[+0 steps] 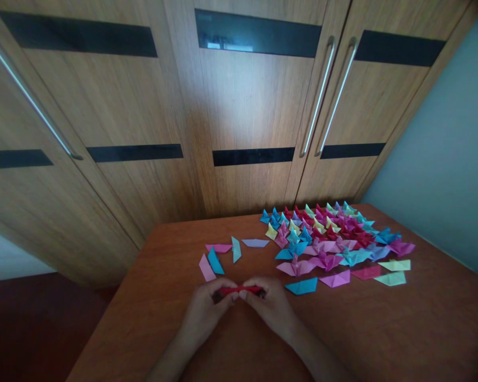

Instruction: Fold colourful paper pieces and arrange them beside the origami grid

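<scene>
A red folded paper piece (239,289) is held level between both hands, just above the near part of the table. My left hand (207,305) pinches its left half with thumb and fingers. On the other half, my right hand (271,305) has the same kind of pinch, and the two thumbs almost meet at the middle. The fingers cover much of the paper. Closest beyond the left hand lie a pink folded strip (207,268) and a blue one (215,261). Right of the right hand is a flat blue folded piece (301,286).
Rows of colourful origami pieces (326,233) fill the table's back right. More flat folded pieces, such as a magenta one (335,279), lie in front of them. A wooden cabinet (247,101) stands behind the brown table (163,254), with a pale wall (442,159) at right.
</scene>
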`<control>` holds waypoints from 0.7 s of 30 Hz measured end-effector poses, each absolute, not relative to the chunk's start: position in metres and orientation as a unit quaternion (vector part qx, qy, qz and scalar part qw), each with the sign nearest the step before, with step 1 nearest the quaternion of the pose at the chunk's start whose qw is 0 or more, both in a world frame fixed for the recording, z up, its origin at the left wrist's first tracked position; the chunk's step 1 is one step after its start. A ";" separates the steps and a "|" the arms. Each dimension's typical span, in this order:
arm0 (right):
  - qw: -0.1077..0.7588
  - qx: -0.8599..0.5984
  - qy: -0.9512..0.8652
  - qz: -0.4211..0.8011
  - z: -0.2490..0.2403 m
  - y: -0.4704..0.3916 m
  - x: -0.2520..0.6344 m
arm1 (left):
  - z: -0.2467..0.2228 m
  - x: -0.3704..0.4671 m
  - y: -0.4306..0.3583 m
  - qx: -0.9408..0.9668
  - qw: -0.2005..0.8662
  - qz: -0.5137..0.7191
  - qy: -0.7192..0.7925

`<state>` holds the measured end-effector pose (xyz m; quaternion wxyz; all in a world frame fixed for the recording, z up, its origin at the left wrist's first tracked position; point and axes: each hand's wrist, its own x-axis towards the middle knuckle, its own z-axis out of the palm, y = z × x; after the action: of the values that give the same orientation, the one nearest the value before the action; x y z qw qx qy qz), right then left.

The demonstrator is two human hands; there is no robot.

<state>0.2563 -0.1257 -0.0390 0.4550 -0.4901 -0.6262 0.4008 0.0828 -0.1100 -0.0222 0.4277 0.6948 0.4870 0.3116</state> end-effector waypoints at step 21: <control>0.488 -0.439 -0.571 0.492 -0.042 -0.122 0.265 | -0.016 0.077 -0.106 0.647 0.472 0.342 0.492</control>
<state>0.2646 -0.1223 -0.0422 0.4881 -0.4393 -0.5714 0.4922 0.0773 -0.1063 -0.0157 0.4721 0.6467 0.4918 0.3421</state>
